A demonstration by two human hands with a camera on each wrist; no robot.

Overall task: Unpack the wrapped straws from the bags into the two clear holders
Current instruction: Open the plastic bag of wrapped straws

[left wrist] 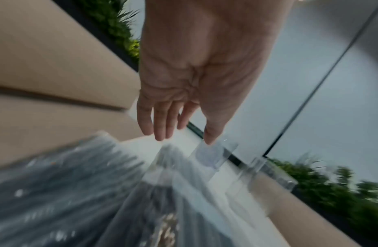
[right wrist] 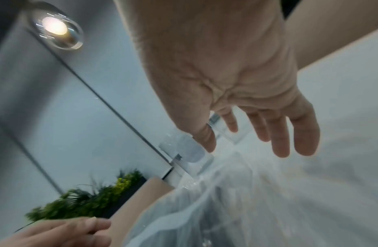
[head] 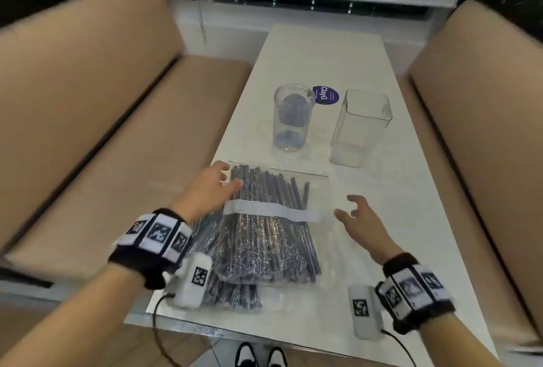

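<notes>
Step in hand, as I judge it: taking up the first bag; no straw has reached a holder. The top bag of wrapped straws (head: 271, 219) lies at 6 o'clock on the tabletop (head: 323, 52), stacked on a second bag (head: 232, 293) that shows beneath it at 7 o'clock. My left hand (head: 210, 190) rests on the top bag's left edge, fingers straight, gripping nothing. My right hand (head: 363, 221) hovers just beside the bag's right edge at 3 o'clock, fingers spread and slack, clear of the plastic. The round holder (head: 291, 116) stands at 12 o'clock of the bags and the square holder (head: 360, 127) at 1 o'clock; both look empty. The next move calls for finding and opening the bag's mouth; which end opens I cannot tell. Legible writing: "ClayG" on a purple round sticker (head: 326, 95) behind the round holder. The white band (head: 271, 210) across the bag shows no print I can read.
</notes>
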